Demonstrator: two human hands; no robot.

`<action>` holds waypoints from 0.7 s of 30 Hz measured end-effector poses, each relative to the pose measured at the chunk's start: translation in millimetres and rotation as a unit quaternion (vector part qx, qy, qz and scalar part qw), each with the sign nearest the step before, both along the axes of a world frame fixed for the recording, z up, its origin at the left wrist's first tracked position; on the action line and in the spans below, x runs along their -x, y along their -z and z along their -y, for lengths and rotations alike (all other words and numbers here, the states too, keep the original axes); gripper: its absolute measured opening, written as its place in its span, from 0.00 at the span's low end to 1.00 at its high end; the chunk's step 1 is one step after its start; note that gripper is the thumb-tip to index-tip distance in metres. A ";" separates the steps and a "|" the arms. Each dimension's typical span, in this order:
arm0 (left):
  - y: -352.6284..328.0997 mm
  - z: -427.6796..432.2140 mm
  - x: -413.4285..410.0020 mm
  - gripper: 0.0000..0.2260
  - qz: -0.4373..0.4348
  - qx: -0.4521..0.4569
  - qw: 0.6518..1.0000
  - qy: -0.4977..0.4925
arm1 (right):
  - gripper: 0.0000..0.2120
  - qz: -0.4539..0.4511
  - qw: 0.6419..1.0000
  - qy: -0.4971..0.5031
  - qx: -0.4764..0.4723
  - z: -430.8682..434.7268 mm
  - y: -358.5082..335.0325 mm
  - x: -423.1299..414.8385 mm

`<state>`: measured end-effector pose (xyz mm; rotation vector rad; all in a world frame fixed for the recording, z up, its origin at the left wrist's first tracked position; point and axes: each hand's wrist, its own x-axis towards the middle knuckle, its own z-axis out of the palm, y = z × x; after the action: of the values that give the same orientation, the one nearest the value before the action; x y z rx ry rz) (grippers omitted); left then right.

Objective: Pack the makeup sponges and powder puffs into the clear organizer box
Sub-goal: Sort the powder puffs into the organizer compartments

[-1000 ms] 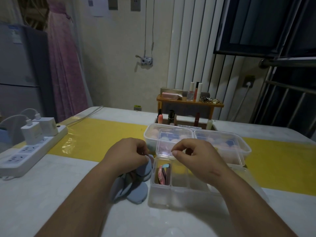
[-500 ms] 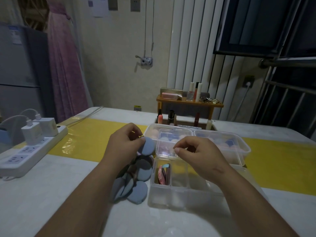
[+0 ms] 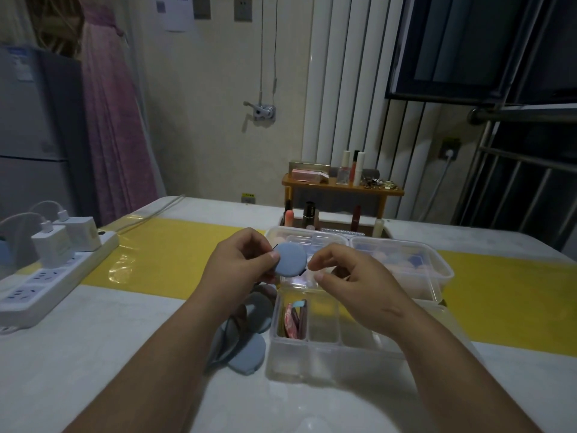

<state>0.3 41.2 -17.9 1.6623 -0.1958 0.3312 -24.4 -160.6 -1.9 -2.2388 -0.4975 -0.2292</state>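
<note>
My left hand (image 3: 242,264) pinches a round blue powder puff (image 3: 291,259) by its edge and holds it up above the table. Just right of the puff hovers my right hand (image 3: 352,282), fingers curled, holding nothing that I can see. Below the hands lies a loose pile of blue puffs (image 3: 246,332) on the white table. The clear organizer box (image 3: 315,354) stands right of the pile; its left compartment holds a few pink and blue pieces, the other compartments look bare.
Two clear tubs (image 3: 406,260) with pink and blue sponges stand behind the organizer. A wooden shelf with cosmetics (image 3: 342,185) is at the back. A white power strip with chargers (image 3: 50,267) lies at the left. A yellow runner (image 3: 175,254) crosses the table.
My left hand has lifted one blue puff from the pile, up and to the right. My right hand has stayed beside it, its fingers now a little apart from the puff.
</note>
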 end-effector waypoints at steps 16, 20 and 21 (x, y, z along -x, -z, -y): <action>-4.5 2.6 4.9 0.05 -0.010 -0.002 1.000 0.024 | 0.09 0.047 0.993 0.004 -0.106 4.2 -8.9 5.7; -4.0 -2.1 2.6 0.06 -0.009 -0.007 1.000 -0.015 | 0.09 0.039 0.994 0.005 -0.101 7.8 -11.6 4.9; -3.8 -3.2 2.5 0.06 -0.009 -0.010 1.000 -0.021 | 0.09 0.037 0.995 0.005 -0.093 7.7 -11.3 4.8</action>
<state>-2.1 44.4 -14.1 1.6894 -0.1518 0.3469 -29.2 -168.3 9.4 -2.0562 -0.4849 -0.3502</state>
